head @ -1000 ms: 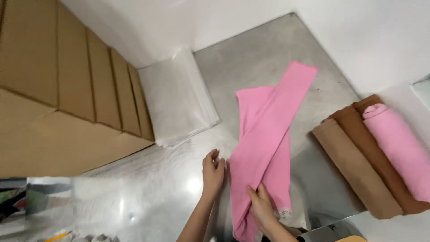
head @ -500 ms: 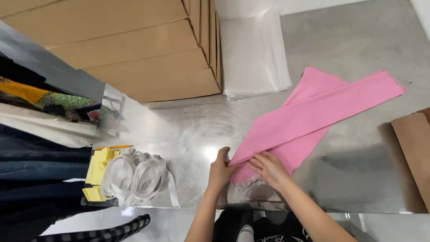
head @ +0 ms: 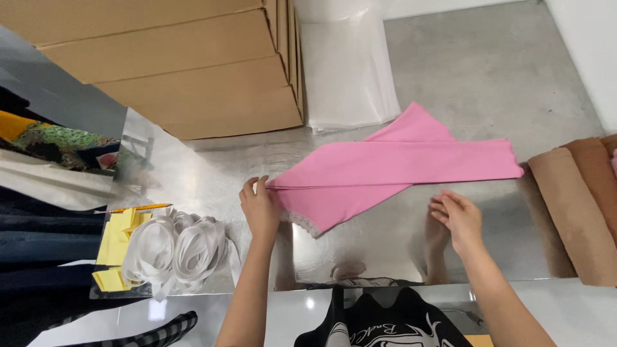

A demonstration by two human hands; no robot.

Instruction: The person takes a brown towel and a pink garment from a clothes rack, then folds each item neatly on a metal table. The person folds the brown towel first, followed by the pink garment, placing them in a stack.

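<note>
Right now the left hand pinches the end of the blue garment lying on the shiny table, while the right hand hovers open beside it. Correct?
Not quite: the garment is pink, not blue, as the head view shows. The left hand pinches its end on the shiny table, and the right hand hovers open beside it.

Single view, head-worn camera, looking steeply down onto a shiny metal table (head: 212, 173) from the near edge, at roughly arm's reach. Both forearms enter from the bottom: left hand (head: 260, 207) left of centre, right hand (head: 457, 218) right of centre. Far side of the table sits at frame top (cardboard boxes (head: 186, 71) there). No second view, so no overlap.
</note>
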